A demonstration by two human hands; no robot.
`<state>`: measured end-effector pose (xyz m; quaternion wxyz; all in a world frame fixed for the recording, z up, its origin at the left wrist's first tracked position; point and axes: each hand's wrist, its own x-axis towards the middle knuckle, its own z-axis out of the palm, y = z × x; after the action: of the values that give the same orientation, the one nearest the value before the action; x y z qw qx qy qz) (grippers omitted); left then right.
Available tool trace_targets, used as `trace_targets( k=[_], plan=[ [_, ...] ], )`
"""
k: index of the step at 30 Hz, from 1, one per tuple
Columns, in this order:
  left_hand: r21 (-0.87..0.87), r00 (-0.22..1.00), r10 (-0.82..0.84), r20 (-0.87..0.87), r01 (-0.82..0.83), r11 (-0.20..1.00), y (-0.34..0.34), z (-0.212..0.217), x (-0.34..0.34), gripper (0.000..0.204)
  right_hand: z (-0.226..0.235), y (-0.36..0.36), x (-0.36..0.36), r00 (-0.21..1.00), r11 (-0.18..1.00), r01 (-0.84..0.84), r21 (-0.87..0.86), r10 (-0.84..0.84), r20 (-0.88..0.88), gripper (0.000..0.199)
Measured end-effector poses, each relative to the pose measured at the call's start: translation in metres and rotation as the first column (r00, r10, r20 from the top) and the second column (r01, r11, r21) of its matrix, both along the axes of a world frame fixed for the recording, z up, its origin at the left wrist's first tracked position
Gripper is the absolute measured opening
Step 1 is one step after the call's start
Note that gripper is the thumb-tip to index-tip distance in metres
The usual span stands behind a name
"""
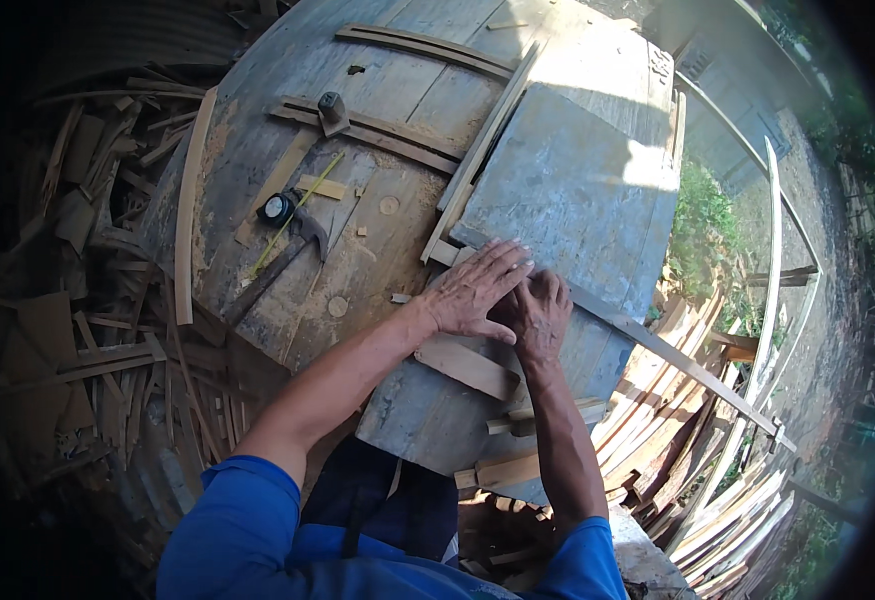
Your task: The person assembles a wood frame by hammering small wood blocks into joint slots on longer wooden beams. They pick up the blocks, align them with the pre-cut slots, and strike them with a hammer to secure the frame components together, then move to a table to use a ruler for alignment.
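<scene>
Sleeves, blue (248, 500), at the lower edge; bare forearms reach in over the worktable (408, 415). Wood offcuts (508, 471) at its near edge, wedge-shaped wood piece (468, 367) just short of the hands. Left hand (478, 288): palm down, fingers extended, flat, not wrapped round anything. Right hand (542, 315): just beside it, fingers curled down at the long straight bar (678, 365); can't tell if they're closed on it. Bar runs from under the hands out past the table's right edge, short crosspiece at its end. Slats (658, 410) piled below that overhang. Farther left on the table: hammer (276, 277) lying flat, tape measure (278, 208) near its head, yellow blade out. Beyond the hands: grey-blue board (578, 170), flat, partly sunlit. Dark block-shaped tool (333, 112) by a grooved wood strip (378, 130). Green plants (703, 210) off the right side.
</scene>
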<state>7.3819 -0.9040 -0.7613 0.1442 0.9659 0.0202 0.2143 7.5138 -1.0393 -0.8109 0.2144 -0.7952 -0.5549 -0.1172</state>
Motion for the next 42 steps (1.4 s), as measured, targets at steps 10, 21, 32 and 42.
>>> trace_targets(
  k=[10,21,32,42],
  plan=[
    [0.146,0.973,0.093,-0.213,-0.063,0.987,0.001,-0.014,0.024,0.137,0.015,-0.01,0.013,0.96,0.992,-0.052,0.118,0.082,-0.269,0.067],
    [0.344,0.941,0.183,-0.286,-0.077,0.936,0.017,-0.024,0.061,0.105,-0.003,-0.172,0.22,0.936,0.865,0.332,-0.376,-0.35,0.02,0.071],
    [0.366,0.958,0.199,-0.208,-0.113,0.924,0.088,-0.012,0.14,0.103,-0.002,-0.102,0.303,0.969,0.956,0.245,-0.159,-0.236,0.075,0.06],
    [0.348,0.96,0.184,-0.213,-0.101,0.932,0.113,-0.01,0.167,0.104,0.001,-0.076,0.328,0.948,0.918,0.317,-0.239,-0.3,0.107,0.061]
  ],
)
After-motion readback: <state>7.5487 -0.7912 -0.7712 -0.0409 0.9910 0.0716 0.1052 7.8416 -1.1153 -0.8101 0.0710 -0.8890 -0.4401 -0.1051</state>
